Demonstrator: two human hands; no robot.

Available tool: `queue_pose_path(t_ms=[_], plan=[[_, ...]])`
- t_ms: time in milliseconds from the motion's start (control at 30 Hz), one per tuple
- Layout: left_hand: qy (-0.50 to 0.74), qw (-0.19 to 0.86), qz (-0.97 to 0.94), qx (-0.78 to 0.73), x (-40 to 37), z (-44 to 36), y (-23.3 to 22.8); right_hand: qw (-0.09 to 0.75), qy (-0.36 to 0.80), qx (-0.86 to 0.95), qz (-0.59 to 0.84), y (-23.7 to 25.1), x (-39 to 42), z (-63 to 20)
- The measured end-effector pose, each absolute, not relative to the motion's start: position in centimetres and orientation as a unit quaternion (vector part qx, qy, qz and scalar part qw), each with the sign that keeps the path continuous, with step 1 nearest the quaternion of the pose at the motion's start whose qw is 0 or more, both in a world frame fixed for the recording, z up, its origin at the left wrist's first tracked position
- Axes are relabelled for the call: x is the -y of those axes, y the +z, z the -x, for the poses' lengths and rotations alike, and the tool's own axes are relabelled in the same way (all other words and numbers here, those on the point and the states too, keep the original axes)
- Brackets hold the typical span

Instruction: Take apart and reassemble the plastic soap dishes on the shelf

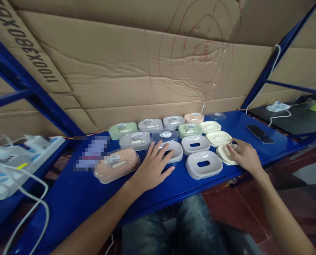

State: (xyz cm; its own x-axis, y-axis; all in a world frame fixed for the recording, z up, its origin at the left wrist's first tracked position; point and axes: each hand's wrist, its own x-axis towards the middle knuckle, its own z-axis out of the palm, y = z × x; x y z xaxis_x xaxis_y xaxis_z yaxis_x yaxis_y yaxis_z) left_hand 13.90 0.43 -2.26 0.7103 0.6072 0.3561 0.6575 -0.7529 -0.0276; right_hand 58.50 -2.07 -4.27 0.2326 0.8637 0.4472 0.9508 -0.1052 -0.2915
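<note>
My left hand [155, 166] is open, its fingers spread over a grey soap dish [177, 153] in the middle of the blue table; whether the fingertips press on it I cannot tell. At the right end of the front row, my right hand [245, 156] is closed on a cream soap dish [223, 156], with the thumb inside and the fingers at its far rim. Two more grey soap dishes [204, 173] with oval holes lie between my hands. Left of my left hand sits a peach soap box [126, 161] with a clear lid and a round label.
Behind stand several lidded soap boxes [123, 131] in green, grey and peach, and more cream dishes [210, 126]. A phone [260, 134] lies right on the blue table [158, 191]. Power strips [27, 163] with white cables are at left. Cardboard [120, 71] walls the back.
</note>
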Motion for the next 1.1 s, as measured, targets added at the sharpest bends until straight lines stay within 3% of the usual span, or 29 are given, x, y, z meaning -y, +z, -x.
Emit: queue_pose_path(t_ms=[100,333,767,1100], plan=[[-0.166,0.069,0.921,0.345,-0.4,-13.9,-2.1,0.288,-0.054,0.598,0.746,-4.2,2.2,-58.6],[-0.157,0.069,0.921,0.35,-0.2,-14.1,-1.9,0.427,0.022,0.505,0.75,-4.7,2.7,-59.5],[-0.195,0.014,0.913,0.358,0.3,-14.0,-0.6,0.424,0.045,0.47,0.772,-4.0,3.2,-58.8],[-0.307,0.109,0.809,0.489,1.0,-6.1,3.6,0.408,0.034,0.476,0.778,-4.6,2.8,-60.0]])
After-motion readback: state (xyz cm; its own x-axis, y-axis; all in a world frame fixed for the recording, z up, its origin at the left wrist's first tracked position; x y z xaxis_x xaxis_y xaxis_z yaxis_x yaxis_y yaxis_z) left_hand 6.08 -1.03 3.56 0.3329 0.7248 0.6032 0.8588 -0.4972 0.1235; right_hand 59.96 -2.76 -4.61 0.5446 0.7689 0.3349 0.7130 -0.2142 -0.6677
